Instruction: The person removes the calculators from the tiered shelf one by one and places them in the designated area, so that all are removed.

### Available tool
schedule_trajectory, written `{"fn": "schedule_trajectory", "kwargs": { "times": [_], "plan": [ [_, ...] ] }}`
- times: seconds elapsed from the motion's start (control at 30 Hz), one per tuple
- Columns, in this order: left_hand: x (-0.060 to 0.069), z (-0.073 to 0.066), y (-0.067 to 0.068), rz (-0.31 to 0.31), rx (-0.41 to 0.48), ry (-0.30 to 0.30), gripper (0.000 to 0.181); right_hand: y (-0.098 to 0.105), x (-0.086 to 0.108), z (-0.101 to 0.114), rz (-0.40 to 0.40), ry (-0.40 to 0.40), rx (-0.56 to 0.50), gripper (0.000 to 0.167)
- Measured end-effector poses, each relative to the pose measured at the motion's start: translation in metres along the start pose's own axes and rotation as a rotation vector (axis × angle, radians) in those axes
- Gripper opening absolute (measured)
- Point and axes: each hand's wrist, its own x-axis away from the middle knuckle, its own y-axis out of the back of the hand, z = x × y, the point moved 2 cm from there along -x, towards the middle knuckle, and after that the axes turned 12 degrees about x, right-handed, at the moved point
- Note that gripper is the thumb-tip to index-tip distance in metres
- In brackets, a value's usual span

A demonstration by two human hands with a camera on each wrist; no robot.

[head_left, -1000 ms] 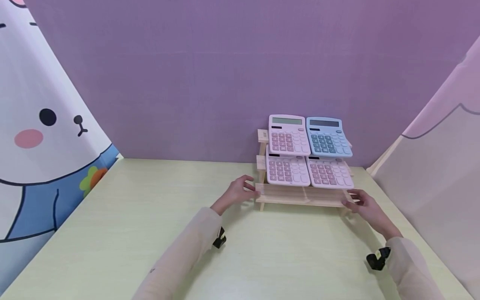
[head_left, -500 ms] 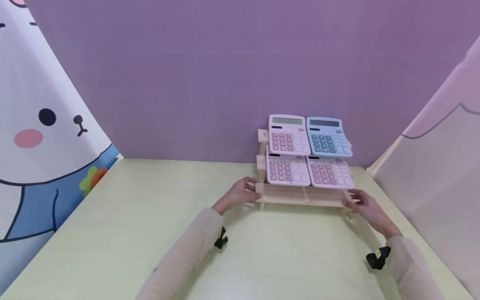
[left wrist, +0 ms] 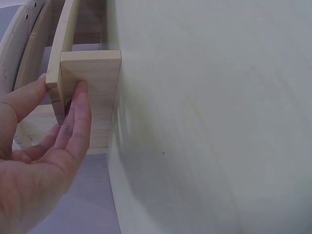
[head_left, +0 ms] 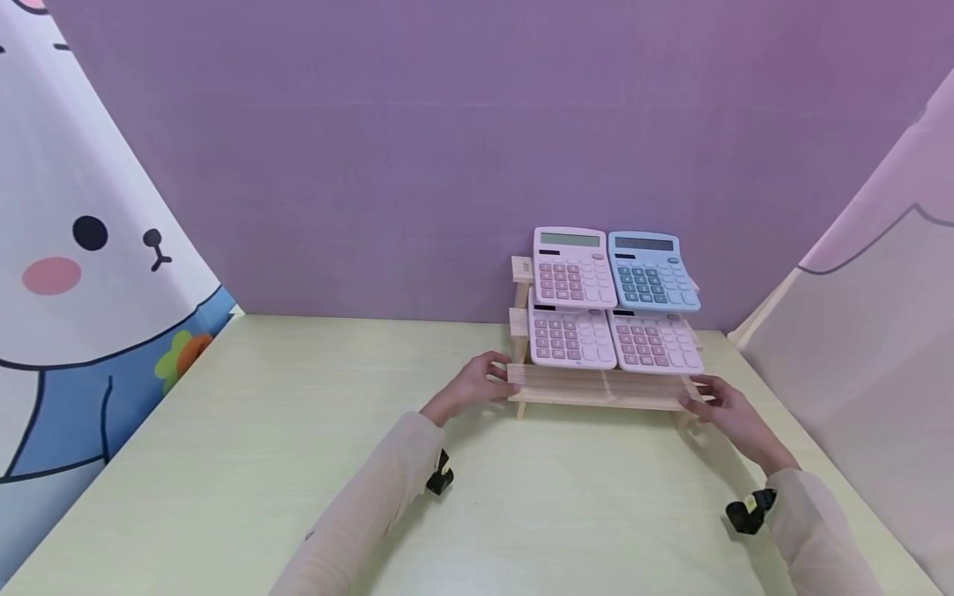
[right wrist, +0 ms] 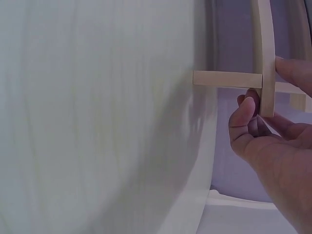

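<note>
A cloth printed with a cartoon figure (head_left: 89, 298) hangs at the left, its detail shown only by the head view; right of it, over the pale table (head_left: 298, 488), the left hand (head_left: 471, 384) pinches the left end of the near, lowest shelf (head_left: 596, 391) of a wooden rack (head_left: 519, 321) — the left wrist view adds the thumb on top and fingers reaching underneath; on the rack, at the table's far right, a pink calculator (head_left: 572, 269) and a blue calculator (head_left: 652, 271) stand above two more pink ones (head_left: 571, 338), tilted back, a row only the head view gives whole; the right hand (head_left: 734, 414) pinches the shelf's right end, its curled fingers beneath clearest in the right wrist view.

The upper pair hides the lower pair's screens; both sleeves (head_left: 365, 505) run out of sight at the near side; the left wrist view crops a pale, holed edge — hard to identify.
</note>
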Motion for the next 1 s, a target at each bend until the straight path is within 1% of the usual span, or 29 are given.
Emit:
{"fn": "schedule_trajectory", "kwargs": {
  "times": [0.13,0.6,0.77,1.0],
  "plan": [
    [0.0000,-0.0007,-0.0006,-0.002,0.005,-0.011,0.054,0.0012,0.0005,0.0013,0.002,-0.002,0.004,0.062],
    [-0.0012,0.0012,-0.0011,-0.031,0.017,-0.011,0.054,0.0006,0.0015,0.0028,-0.014,0.009,-0.003,0.059],
    [-0.0001,-0.0002,-0.0014,-0.032,0.032,-0.016,0.053,0.0014,0.0000,0.0025,-0.011,-0.006,0.012,0.060],
    [-0.0016,0.0008,-0.0006,-0.024,0.036,-0.015,0.055,0.0005,-0.0016,0.0005,-0.014,-0.004,0.002,0.060]
  ]
}}
